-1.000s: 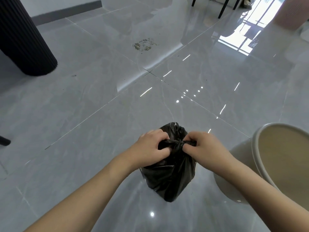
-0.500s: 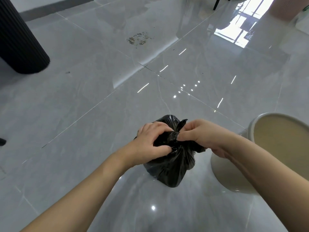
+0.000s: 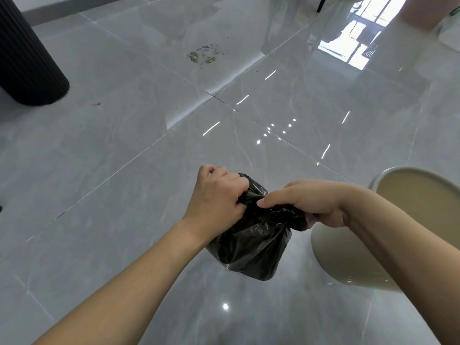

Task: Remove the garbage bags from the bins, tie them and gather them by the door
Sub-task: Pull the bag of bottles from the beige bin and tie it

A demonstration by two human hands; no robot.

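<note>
A small black garbage bag [image 3: 251, 247] hangs just above the glossy grey tile floor, bulging at the bottom. My left hand [image 3: 216, 195] grips the gathered top of the bag from the left. From the right, my right hand [image 3: 313, 202] grips the other bunch of plastic, thumb pressed along it, with a tail of bag sticking out under the palm. The neck of the bag is hidden between the two hands. A cream round bin [image 3: 388, 230] stands right of the bag, with no liner visible inside.
A black ribbed cylinder [image 3: 27, 56] stands at the far left. A patch of crumbs [image 3: 204, 54] lies on the floor ahead. Dark furniture legs [image 3: 321, 3] and a pinkish ribbed object [image 3: 423, 11] are at the top right, beside a bright window reflection.
My hands have pulled apart a little on the bag's top; the right hand turned over and drew its bunch of plastic to the right. The view tilted slightly.
</note>
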